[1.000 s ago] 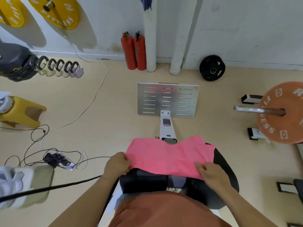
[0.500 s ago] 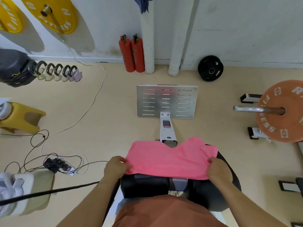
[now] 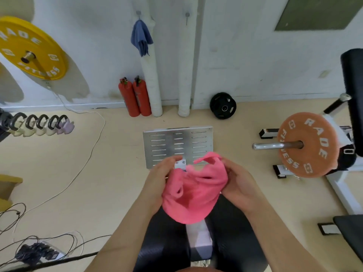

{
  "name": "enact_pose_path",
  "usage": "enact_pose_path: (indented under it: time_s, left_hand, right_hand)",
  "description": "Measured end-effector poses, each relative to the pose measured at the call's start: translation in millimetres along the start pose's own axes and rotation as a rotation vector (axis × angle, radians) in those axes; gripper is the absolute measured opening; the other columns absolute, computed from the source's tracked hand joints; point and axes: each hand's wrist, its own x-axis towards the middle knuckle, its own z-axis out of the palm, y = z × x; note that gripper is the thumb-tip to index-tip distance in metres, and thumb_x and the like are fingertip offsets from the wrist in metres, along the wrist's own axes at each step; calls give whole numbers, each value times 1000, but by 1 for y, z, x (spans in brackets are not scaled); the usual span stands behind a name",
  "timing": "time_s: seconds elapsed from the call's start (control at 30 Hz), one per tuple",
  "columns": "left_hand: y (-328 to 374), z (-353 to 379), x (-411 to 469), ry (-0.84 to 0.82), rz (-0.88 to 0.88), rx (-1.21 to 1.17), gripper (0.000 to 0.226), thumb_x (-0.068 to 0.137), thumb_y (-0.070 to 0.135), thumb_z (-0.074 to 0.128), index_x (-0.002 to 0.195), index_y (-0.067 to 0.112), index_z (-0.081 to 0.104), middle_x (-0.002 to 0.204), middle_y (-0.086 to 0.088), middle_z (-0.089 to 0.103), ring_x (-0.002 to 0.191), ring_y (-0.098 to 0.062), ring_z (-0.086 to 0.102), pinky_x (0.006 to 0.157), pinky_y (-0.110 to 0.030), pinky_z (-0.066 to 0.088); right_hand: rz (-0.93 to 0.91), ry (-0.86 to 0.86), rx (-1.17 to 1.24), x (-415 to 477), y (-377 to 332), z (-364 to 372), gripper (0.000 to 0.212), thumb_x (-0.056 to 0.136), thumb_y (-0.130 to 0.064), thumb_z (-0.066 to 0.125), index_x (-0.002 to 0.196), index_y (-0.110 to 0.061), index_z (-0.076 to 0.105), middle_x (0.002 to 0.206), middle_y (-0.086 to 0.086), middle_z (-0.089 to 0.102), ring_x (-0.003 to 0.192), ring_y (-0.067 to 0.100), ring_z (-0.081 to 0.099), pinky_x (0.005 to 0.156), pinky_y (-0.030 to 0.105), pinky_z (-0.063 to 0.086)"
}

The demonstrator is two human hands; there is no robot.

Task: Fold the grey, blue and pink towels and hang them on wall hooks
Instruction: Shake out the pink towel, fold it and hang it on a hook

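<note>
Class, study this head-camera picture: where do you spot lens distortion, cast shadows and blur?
Head view throughout: wide-angle distortion makes the white pipe lean; the yellow plate throws a broad soft shadow on the wall; the pink towel, held by left hand and right hand, looks slightly smeared.

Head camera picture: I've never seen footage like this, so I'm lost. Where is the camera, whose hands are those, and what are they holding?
No machine here: a person wears the camera on the head, so it looks down at their own arms. The left hand and right hand grip a bunched pink towel above a black padded bench. On the wall ahead, a blue towel hangs from one wall hook; the neighbouring hook is bare. Two red fire extinguishers stand below.
</note>
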Motion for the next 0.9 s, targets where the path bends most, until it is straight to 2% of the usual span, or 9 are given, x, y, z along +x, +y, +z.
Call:
enact_pose_path:
  time_s: [0.13,0.3,0.37,0.5,0.6,0.67,0.7,0.8,0.9]
  left_hand:
    - [32,30,-12,-265,204,328,39,89,16,61,115,45,60,72,-17,55,67,-21,50,61,-29,46]
    - [68,42,-36,-276,447,447,8,85,31,66,92,33,70,77,-11,69,67,-10,60,65,-20,50]
    - [72,43,-47,-396,415,499,32,71,47,71,101,36,64,79,3,69,66,-7,63,61,-17,50]
    - [73,50,-53,-106,644,594,23,88,40,58,75,23,67,66,-3,64,61,-14,57,62,-32,47]
    - [86,48,-57,7,635,508,35,94,10,50,62,11,61,52,9,57,53,4,51,55,-13,37]
    - [95,47,-61,-56,618,506,21,92,11,57,72,10,65,54,10,59,52,5,54,56,-7,38]
    - [99,50,-66,-123,599,515,7,88,20,65,82,15,66,57,8,58,51,3,54,55,-8,40]
    - [90,61,-70,-203,608,697,33,71,53,71,98,38,62,72,11,66,64,-5,62,63,-22,53]
    - [89,68,-74,-161,640,604,6,88,25,63,84,26,68,71,4,70,67,-12,68,66,-36,57]
  right_hand:
    - [-70,-191,-157,-6,-22,29,43,60,-30,88,87,-4,67,82,15,66,74,21,64,70,30,56]
    - [-190,-203,-130,-24,-45,58,11,85,-17,62,82,-8,67,75,9,67,67,17,65,64,26,56]
    - [-222,-187,-100,-34,-53,68,12,84,-13,54,82,-8,65,71,8,66,63,16,65,61,26,57]
    - [-284,-136,-71,-46,-60,83,12,82,-12,55,78,-8,66,66,5,65,59,13,64,58,22,56]
    - [-324,-7,-13,-49,-66,83,18,88,-16,57,74,-10,68,60,1,63,54,9,62,54,21,54]
    - [-333,-1,-7,-52,-70,81,15,87,-19,59,78,-11,68,61,1,62,56,11,61,56,23,55]
    - [-336,-26,-22,-52,-70,80,14,87,-19,59,80,-10,68,61,2,62,57,12,61,57,24,56]
    - [-332,-125,-169,-59,-70,86,12,81,-18,61,82,-9,70,66,6,64,60,16,62,59,27,57]
    - [-341,-181,-349,-63,-73,82,15,80,-17,61,88,-10,72,68,8,67,60,15,63,58,23,56]
